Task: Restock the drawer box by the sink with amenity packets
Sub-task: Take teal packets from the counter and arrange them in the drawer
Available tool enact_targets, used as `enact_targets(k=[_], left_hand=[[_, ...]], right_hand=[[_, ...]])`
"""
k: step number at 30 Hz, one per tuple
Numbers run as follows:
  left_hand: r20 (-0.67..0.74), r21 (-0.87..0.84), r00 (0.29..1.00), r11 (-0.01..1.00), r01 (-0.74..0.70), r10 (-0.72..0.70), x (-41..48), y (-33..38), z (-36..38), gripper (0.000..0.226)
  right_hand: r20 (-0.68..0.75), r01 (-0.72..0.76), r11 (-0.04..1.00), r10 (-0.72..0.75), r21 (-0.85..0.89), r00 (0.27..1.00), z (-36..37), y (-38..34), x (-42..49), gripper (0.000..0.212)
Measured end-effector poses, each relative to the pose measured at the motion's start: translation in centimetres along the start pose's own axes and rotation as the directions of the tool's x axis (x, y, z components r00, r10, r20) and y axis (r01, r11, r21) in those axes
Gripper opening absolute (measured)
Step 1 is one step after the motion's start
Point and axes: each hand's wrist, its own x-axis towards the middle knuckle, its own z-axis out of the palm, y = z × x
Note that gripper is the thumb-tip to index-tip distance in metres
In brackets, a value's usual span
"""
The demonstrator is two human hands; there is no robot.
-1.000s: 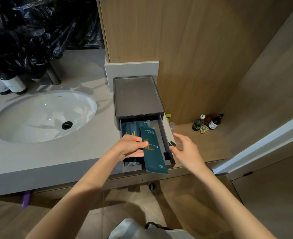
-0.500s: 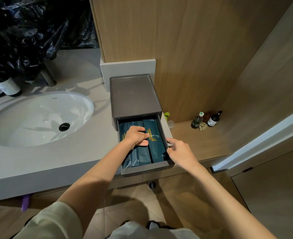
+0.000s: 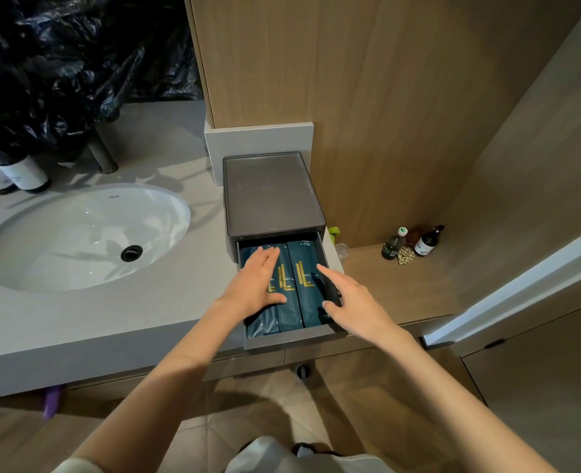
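White sink (image 3: 77, 240), labelled bottles (image 3: 22, 174), black plastic bag (image 3: 60, 63), shelf bottles (image 3: 427, 241).

packets (image 3: 304, 285) in drawer (image 3: 289, 339) | drawer box (image 3: 270, 192) right of sink (image 3: 84, 233)

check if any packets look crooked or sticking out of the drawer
Nothing stands out. The teal packets lie flat, side by side, lengthwise inside the open drawer, none over its rim. The left hand rests flat on them; the right hand is at the drawer's right side.
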Motion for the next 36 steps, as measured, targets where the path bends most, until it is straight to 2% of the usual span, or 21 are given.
enact_targets(k=[2,4,7,12,17,25,36], left_hand=[[0.108,0.196,0.994,0.979,-0.055,0.034,-0.8,-0.3,-0.5,0.108],[0.176,0.376,0.984,0.924,-0.075,0.008,-0.8,-0.2,-0.9,0.111],[0.224,0.493,0.973,0.867,-0.066,-0.053,-0.2,-0.2,-1.2,0.114],[0.253,0.486,0.966,0.870,-0.081,-0.051,0.5,-0.4,-1.4,0.117],[0.256,0.500,0.965,0.862,-0.086,-0.052,0.6,-0.6,-1.2,0.118],[0.228,0.524,0.970,0.850,-0.046,-0.088,0.8,-0.4,-0.5,0.118],[0.213,0.550,0.963,0.835,0.019,-0.162,1.3,0.6,0.1,0.120]], right_hand=[[0.028,0.015,0.996,-0.013,-0.085,1.000,0.3,0.2,0.8,0.067],[0.051,0.009,0.988,-0.001,-0.153,0.999,0.7,0.1,1.6,0.067],[0.066,-0.027,0.965,0.046,-0.260,0.997,1.3,-0.4,2.7,0.068],[-0.014,-0.064,0.920,0.064,-0.386,0.998,2.1,-1.3,3.3,0.069],[-0.034,-0.024,0.917,0.012,-0.399,0.999,2.9,-1.4,3.5,0.071],[-0.074,0.009,0.928,-0.040,-0.372,0.996,3.2,-1.1,3.5,0.057],[-0.064,-0.002,0.934,-0.022,-0.358,0.998,3.5,-1.2,3.7,0.075]])
